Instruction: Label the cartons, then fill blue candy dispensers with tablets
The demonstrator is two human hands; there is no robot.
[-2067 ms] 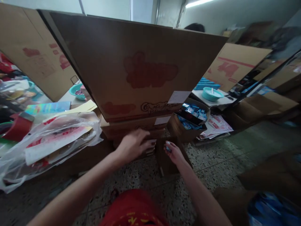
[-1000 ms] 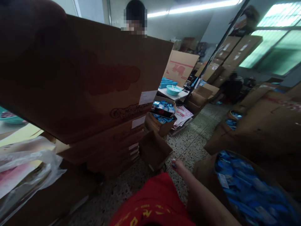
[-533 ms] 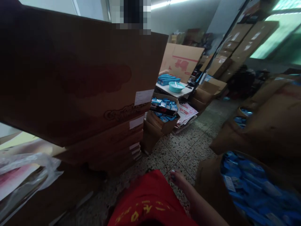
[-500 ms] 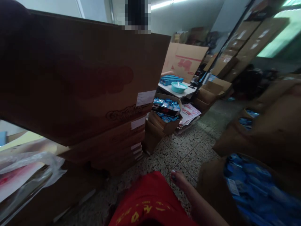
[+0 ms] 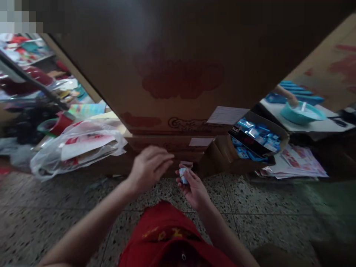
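My right hand (image 5: 193, 187) is closed round a small light-blue and white packet (image 5: 183, 175), held low in front of the cardboard boxes. My left hand (image 5: 150, 167) hovers to the left of it, back upward, fingers bent loosely and pointing right, with a gap under the thumb; nothing shows in it. Right behind both hands rises a large brown carton (image 5: 180, 79) with red print and a white label (image 5: 228, 115), on top of flatter cartons (image 5: 167, 144).
Left, a clear plastic bag (image 5: 116, 142) holds printed sheets. Right, an open box (image 5: 282, 139) contains blue packets; beyond it, another person's hand (image 5: 292, 101) reaches into a turquoise basin (image 5: 303, 118) on a white table (image 5: 322, 125). Printed sheets (image 5: 300, 163) lie beside the box.
The view has swung left to face the carton squarely. My left hand has come into view, and my right hand has risen from the lower right and now shows the packet.
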